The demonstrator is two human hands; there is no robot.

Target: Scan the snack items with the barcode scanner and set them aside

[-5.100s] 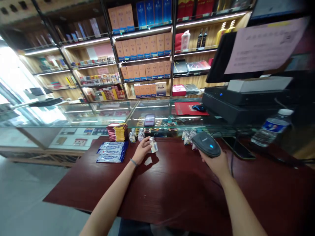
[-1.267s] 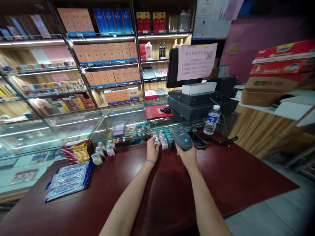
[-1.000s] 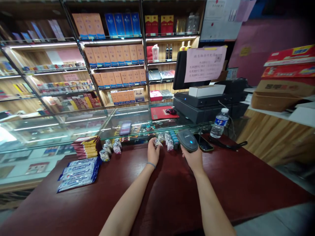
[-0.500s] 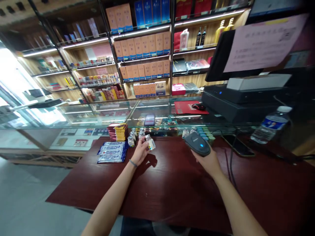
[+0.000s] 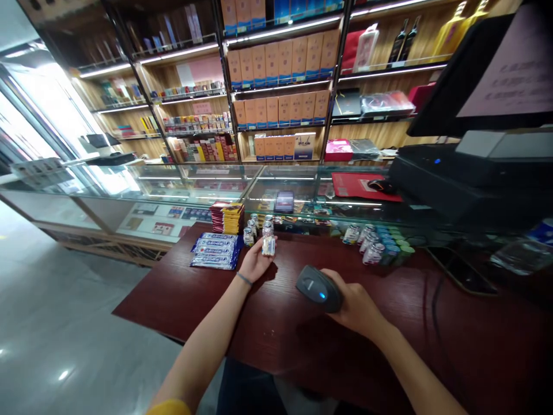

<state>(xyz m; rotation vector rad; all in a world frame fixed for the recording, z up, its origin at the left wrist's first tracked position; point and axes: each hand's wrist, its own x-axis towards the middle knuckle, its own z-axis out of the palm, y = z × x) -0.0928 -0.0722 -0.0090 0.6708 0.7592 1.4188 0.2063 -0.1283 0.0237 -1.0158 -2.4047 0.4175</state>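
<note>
My left hand (image 5: 256,263) is closed on a small bottle (image 5: 268,246) with a printed label, held tilted above the dark red table. Just behind it stand several like bottles (image 5: 249,236). My right hand (image 5: 352,302) grips a black barcode scanner (image 5: 318,288) with a blue light on top, its head pointing left toward the small bottle. A gap separates the scanner from the bottle. To the left of my left hand lie blue-and-white packets (image 5: 216,251) and an upright stack of red and yellow packets (image 5: 233,219).
More small bottles (image 5: 372,253) and green-capped tubes (image 5: 392,252) stand at the table's back right. Beyond are a phone (image 5: 462,271), a plastic water bottle (image 5: 518,255) and a cable. A glass display counter (image 5: 242,187) edges the table's far side. A monitor (image 5: 458,75) rises at right.
My right hand has brought the scanner left and nearer to me, toward the small bottle. My left hand has turned the bottle more upright. The camera view has shifted.
</note>
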